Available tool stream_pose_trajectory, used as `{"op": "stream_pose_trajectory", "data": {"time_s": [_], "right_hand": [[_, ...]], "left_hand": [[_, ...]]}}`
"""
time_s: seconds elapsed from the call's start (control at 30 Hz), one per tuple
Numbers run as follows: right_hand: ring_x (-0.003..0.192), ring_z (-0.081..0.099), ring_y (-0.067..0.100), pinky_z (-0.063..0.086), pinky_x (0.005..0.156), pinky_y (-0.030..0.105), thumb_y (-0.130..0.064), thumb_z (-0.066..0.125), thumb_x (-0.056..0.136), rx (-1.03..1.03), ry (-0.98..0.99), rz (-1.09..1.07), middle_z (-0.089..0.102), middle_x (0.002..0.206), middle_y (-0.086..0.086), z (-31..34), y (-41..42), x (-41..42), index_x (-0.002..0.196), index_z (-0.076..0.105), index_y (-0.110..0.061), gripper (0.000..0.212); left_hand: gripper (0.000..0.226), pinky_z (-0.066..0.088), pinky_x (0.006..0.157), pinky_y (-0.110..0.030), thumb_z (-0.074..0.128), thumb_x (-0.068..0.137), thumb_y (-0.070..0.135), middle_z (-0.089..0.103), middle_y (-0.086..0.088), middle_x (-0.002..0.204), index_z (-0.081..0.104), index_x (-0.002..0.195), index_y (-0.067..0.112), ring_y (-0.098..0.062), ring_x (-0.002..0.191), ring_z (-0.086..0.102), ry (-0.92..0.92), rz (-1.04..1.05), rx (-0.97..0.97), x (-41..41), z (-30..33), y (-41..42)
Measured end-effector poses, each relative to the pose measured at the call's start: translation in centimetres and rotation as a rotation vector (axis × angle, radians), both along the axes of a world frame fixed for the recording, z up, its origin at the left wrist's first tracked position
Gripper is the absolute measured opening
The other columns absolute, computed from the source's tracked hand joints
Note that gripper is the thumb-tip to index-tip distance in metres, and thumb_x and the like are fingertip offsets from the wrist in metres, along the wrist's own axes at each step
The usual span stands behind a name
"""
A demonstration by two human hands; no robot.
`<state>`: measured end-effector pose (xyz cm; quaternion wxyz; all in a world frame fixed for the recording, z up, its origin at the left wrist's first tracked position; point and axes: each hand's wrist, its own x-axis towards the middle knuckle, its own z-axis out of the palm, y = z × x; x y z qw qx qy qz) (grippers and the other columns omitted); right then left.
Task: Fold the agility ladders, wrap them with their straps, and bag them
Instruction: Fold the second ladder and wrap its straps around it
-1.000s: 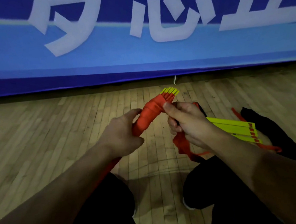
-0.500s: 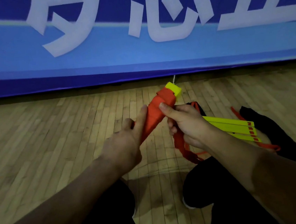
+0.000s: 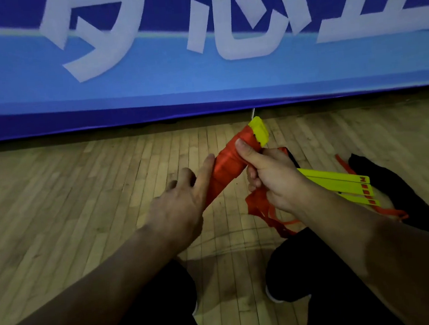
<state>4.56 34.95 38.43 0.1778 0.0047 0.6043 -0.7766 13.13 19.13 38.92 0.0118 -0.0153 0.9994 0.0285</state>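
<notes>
A folded agility ladder bundle [image 3: 228, 167] is wound in orange strap, with yellow rung ends showing at its far tip. My right hand [image 3: 270, 176] grips its upper part, thumb on top. My left hand [image 3: 183, 208] lies against the bundle's lower left side with the fingers spread and straight, not closed around it. Loose orange strap [image 3: 262, 210] hangs below my right hand. A second ladder [image 3: 342, 184], yellow rungs stacked flat, lies on the floor behind my right wrist. A black bag [image 3: 385, 189] lies beside it at the right.
I am crouched on a wooden floor [image 3: 79, 192], my dark-trousered knees at the bottom of the view. A blue banner wall [image 3: 145, 71] with large white characters stands just beyond the bundle. A thin white rod [image 3: 252, 112] stands at the wall's foot.
My left hand has let go of the bundle's lower end and opened its fingers along it. The bundle has turned, so its yellow rung ends now show as one flat face.
</notes>
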Motion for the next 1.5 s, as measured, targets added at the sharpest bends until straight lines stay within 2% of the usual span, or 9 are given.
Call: {"op": "stream_pose_trajectory", "data": {"time_s": [0.2,0.33,0.57,0.7,0.83,0.93,1.07,1.37,1.5], "right_hand": [[0.039,0.035,0.006,0.034,0.049,0.024,-0.037,0.068,0.078,-0.228,-0.044,0.234,0.045,0.051,-0.003,0.5,1.2,-0.2,0.077,0.054,-0.016,0.025],[0.037,0.034,0.005,0.034,0.049,0.023,-0.037,0.066,0.078,-0.279,-0.085,0.288,0.042,0.049,-0.004,1.1,1.4,-0.4,0.076,0.054,-0.019,0.022],[0.036,0.038,0.009,0.035,0.041,0.022,-0.044,0.068,0.088,0.069,0.083,-0.02,0.047,0.046,-0.001,0.0,0.2,-0.1,0.068,0.058,-0.015,0.037],[0.038,0.038,0.008,0.035,0.04,0.02,-0.032,0.065,0.093,0.108,0.196,0.113,0.047,0.047,-0.002,-0.1,1.0,0.0,0.083,0.068,-0.017,0.018],[0.037,0.036,0.008,0.034,0.045,0.023,-0.031,0.067,0.088,0.001,0.103,0.163,0.044,0.048,-0.001,0.1,1.1,0.0,0.085,0.062,-0.016,0.016],[0.038,0.035,0.009,0.035,0.047,0.026,-0.037,0.07,0.082,-0.047,0.048,0.121,0.042,0.048,-0.002,-0.2,0.6,0.3,0.09,0.061,-0.016,0.025],[0.038,0.04,0.007,0.037,0.044,0.024,-0.036,0.071,0.088,0.031,0.071,0.035,0.047,0.048,-0.003,-0.4,-0.1,0.2,0.09,0.062,-0.012,0.026],[0.044,0.049,0.015,0.043,0.052,0.028,-0.044,0.067,0.076,-0.151,-0.04,0.241,0.054,0.056,0.005,0.9,1.2,-0.4,0.082,0.059,-0.013,0.033],[0.037,0.037,0.01,0.035,0.046,0.025,-0.041,0.069,0.082,-0.147,-0.042,0.129,0.042,0.046,-0.001,0.5,0.6,-0.4,0.073,0.053,-0.014,0.033]], "left_hand": [[0.117,0.052,0.06,-0.022,0.081,0.068,0.0,0.061,-0.005,0.098,0.008,0.145,0.05,-0.018,0.078,0.066,-0.058,0.027,0.702,-0.6,2.4,-1.5],[0.095,0.056,0.062,-0.025,0.078,0.068,-0.005,0.065,-0.008,0.097,0.031,0.135,0.042,-0.013,0.071,0.067,-0.168,0.043,0.928,-0.4,3.2,-1.2],[0.114,0.056,0.087,-0.04,0.076,0.081,0.033,0.047,-0.004,0.135,-0.014,0.152,0.034,-0.021,0.107,0.061,-0.11,0.032,0.085,0.1,0.8,0.7],[0.081,0.059,0.069,-0.029,0.072,0.081,0.004,0.062,0.0,0.108,0.034,0.147,0.029,-0.018,0.082,0.068,-0.174,0.072,0.629,-0.7,2.0,-1.3],[0.054,0.06,0.078,-0.032,0.076,0.078,0.002,0.068,0.003,0.115,0.059,0.121,0.029,-0.018,0.092,0.071,-0.317,0.075,1.016,-0.8,3.0,-2.1],[0.07,0.054,0.093,-0.043,0.079,0.08,0.023,0.064,0.006,0.119,0.043,0.139,0.032,-0.015,0.1,0.066,-0.31,0.065,0.779,-0.6,3.1,-1.5],[0.116,0.053,0.085,-0.036,0.077,0.08,0.037,0.04,-0.003,0.14,-0.016,0.149,0.036,-0.022,0.114,0.057,-0.007,-0.012,0.104,0.1,1.3,0.4],[0.097,0.055,0.085,-0.033,0.084,0.066,0.008,0.064,0.006,0.117,0.039,0.145,0.04,-0.012,0.097,0.068,-0.116,0.08,0.968,-1.1,2.4,-1.5],[0.103,0.054,0.085,-0.03,0.082,0.076,0.03,0.056,0.007,0.125,0.014,0.154,0.032,-0.01,0.101,0.064,-0.145,0.007,0.593,-0.6,2.5,-0.1]]}}
